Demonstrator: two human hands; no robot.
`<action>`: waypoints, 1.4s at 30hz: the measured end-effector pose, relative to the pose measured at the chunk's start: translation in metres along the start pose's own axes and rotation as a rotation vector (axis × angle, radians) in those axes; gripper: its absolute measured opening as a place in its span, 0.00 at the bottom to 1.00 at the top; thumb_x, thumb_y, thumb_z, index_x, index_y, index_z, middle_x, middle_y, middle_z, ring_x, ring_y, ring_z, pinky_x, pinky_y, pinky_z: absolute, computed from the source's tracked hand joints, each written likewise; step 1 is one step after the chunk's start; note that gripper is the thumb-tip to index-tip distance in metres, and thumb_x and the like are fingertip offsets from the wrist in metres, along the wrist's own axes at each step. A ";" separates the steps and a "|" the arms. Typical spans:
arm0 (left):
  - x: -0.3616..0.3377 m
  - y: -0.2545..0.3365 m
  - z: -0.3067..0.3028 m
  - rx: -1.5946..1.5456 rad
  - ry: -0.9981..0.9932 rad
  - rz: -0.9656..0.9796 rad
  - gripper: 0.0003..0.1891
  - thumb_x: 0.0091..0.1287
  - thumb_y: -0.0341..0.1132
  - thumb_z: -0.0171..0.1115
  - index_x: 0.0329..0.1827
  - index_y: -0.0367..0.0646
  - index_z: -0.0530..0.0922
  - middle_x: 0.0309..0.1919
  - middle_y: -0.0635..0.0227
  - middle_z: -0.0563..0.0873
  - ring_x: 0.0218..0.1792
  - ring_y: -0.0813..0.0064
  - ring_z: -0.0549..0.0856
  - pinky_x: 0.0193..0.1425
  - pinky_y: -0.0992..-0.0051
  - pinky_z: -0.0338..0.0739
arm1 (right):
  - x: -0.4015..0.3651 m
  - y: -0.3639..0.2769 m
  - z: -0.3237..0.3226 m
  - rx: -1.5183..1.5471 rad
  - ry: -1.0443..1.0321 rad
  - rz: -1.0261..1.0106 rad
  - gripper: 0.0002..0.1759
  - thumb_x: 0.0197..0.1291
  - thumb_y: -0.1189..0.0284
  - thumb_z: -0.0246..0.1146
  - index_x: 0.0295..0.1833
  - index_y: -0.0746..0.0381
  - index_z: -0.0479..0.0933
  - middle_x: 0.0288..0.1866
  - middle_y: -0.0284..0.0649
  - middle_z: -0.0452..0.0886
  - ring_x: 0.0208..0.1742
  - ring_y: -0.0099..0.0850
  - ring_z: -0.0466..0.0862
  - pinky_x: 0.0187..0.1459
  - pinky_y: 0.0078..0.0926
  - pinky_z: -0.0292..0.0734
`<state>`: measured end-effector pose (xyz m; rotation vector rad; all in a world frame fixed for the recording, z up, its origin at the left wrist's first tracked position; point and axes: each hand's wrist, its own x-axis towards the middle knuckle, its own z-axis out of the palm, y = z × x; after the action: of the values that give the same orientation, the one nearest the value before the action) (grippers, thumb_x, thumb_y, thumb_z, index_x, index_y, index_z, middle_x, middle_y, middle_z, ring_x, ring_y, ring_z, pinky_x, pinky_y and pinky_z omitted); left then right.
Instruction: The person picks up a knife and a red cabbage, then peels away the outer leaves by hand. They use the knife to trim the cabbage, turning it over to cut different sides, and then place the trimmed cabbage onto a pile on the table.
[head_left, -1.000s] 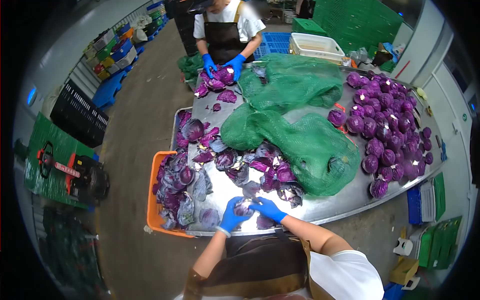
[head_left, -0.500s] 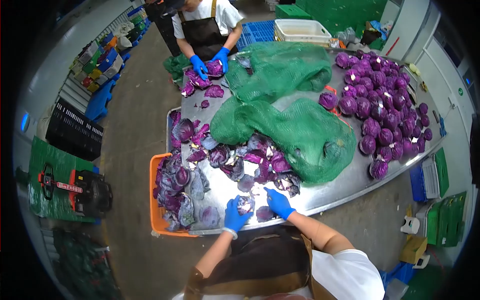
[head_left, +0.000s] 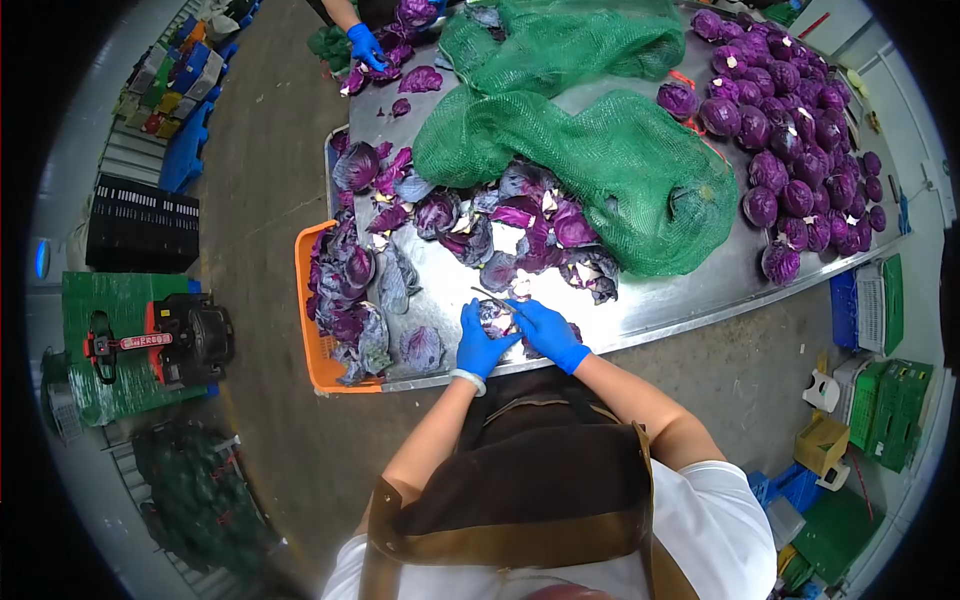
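At the near edge of the metal table, a red cabbage (head_left: pixel 497 318) with a pale, partly trimmed surface sits between my two blue-gloved hands. My left hand (head_left: pixel 484 343) is wrapped round its left and near side. My right hand (head_left: pixel 546 334) is closed at its right side, on a thin, dark knife (head_left: pixel 489 296) that slants across the cabbage's top; its handle is hidden in the glove. A loose cabbage leaf (head_left: pixel 421 348) lies left of my hands. Just beyond them is a heap of peeled purple leaves (head_left: pixel 520 222).
An orange crate (head_left: pixel 306 300) full of leaves stands at the table's left end. Green mesh netting (head_left: pixel 640 170) covers the table's middle, with many whole red cabbages (head_left: pixel 800 150) to its right. Across the table, a co-worker's gloved hand (head_left: pixel 367 47) touches leaves.
The view has tilted downward, so the table sits higher in it. My right hand has moved left to the cabbage, bringing the knife over its top. My left hand still holds it.
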<state>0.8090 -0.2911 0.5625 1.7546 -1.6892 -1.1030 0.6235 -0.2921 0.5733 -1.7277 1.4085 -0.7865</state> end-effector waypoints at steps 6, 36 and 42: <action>0.018 -0.001 -0.004 -0.072 -0.026 -0.115 0.57 0.47 0.47 0.83 0.75 0.32 0.56 0.64 0.48 0.70 0.61 0.56 0.78 0.64 0.65 0.75 | 0.023 -0.014 -0.003 -0.203 -0.222 0.043 0.24 0.69 0.67 0.54 0.70 0.51 0.71 0.55 0.51 0.81 0.43 0.51 0.85 0.43 0.46 0.81; 0.010 0.154 -0.160 -0.331 -0.253 0.580 0.26 0.60 0.24 0.70 0.64 0.38 0.79 0.64 0.57 0.80 0.64 0.65 0.80 0.66 0.69 0.76 | -0.015 -0.141 -0.056 1.380 0.300 0.373 0.21 0.63 0.60 0.68 0.55 0.59 0.72 0.30 0.30 0.76 0.22 0.17 0.75 0.21 0.15 0.69; 0.011 0.159 -0.170 -0.068 -0.213 0.910 0.19 0.58 0.22 0.71 0.54 0.37 0.85 0.54 0.56 0.87 0.53 0.66 0.88 0.58 0.71 0.82 | -0.042 -0.149 -0.038 1.413 0.414 0.453 0.27 0.62 0.61 0.68 0.62 0.59 0.71 0.30 0.28 0.76 0.22 0.17 0.76 0.21 0.15 0.71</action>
<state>0.8486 -0.3567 0.7824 0.6545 -2.1828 -0.8899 0.6592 -0.2424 0.7201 -0.1648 0.9229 -1.4050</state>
